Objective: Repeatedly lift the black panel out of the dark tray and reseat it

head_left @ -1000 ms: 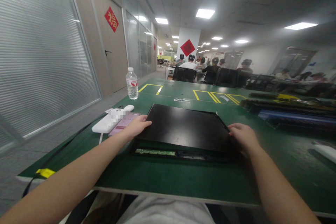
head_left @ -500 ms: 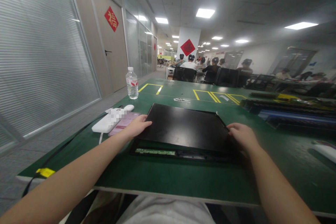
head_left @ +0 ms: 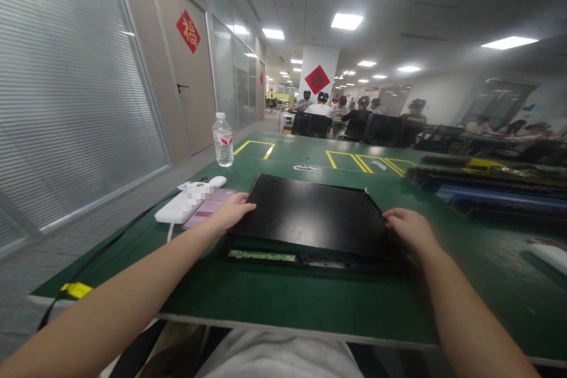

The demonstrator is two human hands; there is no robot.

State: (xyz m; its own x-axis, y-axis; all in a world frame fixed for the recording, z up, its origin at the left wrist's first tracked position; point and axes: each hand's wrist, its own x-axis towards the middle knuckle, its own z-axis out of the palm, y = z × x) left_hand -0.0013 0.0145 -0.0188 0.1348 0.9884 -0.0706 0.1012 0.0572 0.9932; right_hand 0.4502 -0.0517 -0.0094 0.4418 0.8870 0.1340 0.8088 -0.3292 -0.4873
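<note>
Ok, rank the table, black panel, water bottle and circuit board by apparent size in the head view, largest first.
1. Table
2. Black panel
3. Water bottle and circuit board: too alike to rank

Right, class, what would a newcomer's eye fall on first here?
A glossy black panel, center, its sides held by the left hand and right hand. Next, a red diamond on the door, upper left, and a clear bottle on the green table, beyond the left hand.

The green table (head_left: 283, 301) (yellow tape (head_left: 331, 160) marks it) bears a bottle (head_left: 223, 143), black frame (head_left: 339, 262).
</note>
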